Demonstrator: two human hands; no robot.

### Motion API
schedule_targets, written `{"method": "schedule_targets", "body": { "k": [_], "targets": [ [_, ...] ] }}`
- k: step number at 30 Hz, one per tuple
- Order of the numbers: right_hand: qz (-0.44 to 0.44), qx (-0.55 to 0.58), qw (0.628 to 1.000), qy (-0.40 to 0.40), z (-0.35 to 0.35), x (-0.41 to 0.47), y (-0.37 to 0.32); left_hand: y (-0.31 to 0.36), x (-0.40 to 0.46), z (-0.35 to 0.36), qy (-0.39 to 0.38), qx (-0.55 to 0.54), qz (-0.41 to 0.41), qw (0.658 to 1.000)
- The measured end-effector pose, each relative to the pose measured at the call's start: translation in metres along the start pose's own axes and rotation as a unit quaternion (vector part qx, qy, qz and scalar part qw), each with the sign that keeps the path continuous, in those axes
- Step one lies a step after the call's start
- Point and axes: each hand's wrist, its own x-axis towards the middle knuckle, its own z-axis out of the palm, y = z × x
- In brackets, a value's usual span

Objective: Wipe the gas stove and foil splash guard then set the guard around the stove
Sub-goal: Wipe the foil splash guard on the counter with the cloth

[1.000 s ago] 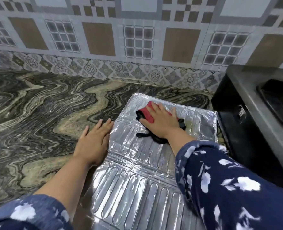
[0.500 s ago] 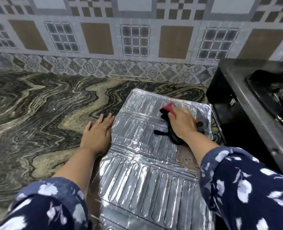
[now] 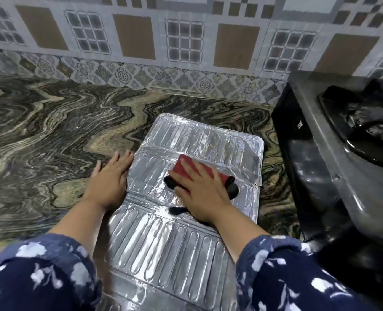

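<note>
Head view: flat right hand [image 3: 200,194] on red-black cloth [image 3: 187,170] atop unlabelled foil splash guard [image 3: 199,140], left hand [image 3: 109,178] flat beside.

We see the right hand [image 3: 199,189] and its red and black cloth [image 3: 186,169] now nearer the middle of the foil splash guard [image 3: 163,250], down and left from the guard's upper right corner where they were half a second ago, fingers now spread flat over the cloth.

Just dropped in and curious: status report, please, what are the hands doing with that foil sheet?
Right hand flat, pressing red cloth on foil splash guard. Left hand flat at guard's left edge. Guard flat on counter, stove beside. Nothing in the way.
</note>
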Motion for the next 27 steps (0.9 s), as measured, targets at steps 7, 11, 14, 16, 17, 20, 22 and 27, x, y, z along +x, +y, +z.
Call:
{"method": "schedule_targets", "body": {
  "k": [7,11,14,16,17,20,22,27],
  "targets": [
    [0.083,-0.013,0.996,0.004,-0.017,0.051,0.057,-0.002,0.001,0.001,0.013,0.003,-0.003,1.000],
    [0.162,-0.007,0.987,0.018,-0.027,0.059,0.090,-0.005,0.001,0.001,0.017,0.006,-0.005,1.000],
    [0.210,0.023,0.976,0.059,-0.029,0.057,0.109,-0.003,0.002,0.002,0.015,0.008,-0.009,1.000],
    [0.218,0.034,0.967,0.125,-0.030,0.056,0.114,-0.003,0.002,0.002,0.017,0.012,-0.011,1.000],
    [0.216,0.043,0.965,0.147,-0.032,0.057,0.113,-0.003,0.002,0.002,0.019,0.012,-0.014,1.000],
    [0.211,0.095,0.961,0.150,-0.037,0.059,0.102,-0.001,0.001,0.001,0.018,0.013,-0.016,1.000],
    [0.217,0.124,0.960,0.128,-0.042,0.047,0.081,0.001,0.000,0.000,0.016,0.016,-0.013,1.000],
    [0.113,0.048,0.990,0.065,-0.038,-0.023,0.008,0.005,-0.002,-0.004,0.010,0.009,-0.018,1.000]
  ]
}}
